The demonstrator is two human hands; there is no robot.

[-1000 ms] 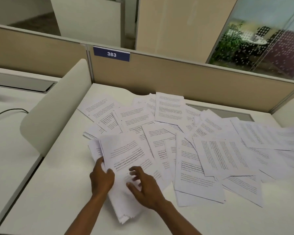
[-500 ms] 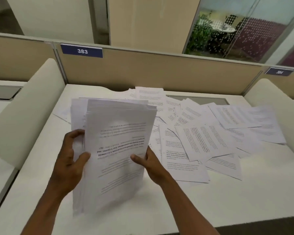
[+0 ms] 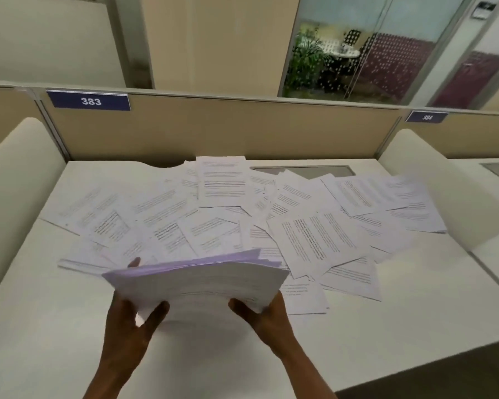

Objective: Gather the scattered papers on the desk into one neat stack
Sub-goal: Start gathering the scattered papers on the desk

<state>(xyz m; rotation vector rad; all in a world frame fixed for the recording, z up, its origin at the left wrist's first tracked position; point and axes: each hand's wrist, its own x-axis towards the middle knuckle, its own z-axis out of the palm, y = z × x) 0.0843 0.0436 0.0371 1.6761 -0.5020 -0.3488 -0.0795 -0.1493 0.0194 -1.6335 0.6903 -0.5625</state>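
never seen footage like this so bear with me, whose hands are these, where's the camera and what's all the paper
There is no machine here. A person wears a camera on the head, looking forward and down, so you see their own two arms. The left hand and right hand grip a thick stack of papers by its near edge, held flat just above the white desk. Behind it, many loose printed sheets lie overlapping across the desk. A partition at the back carries a sign reading 383. The job is gathering every sheet into one stack.
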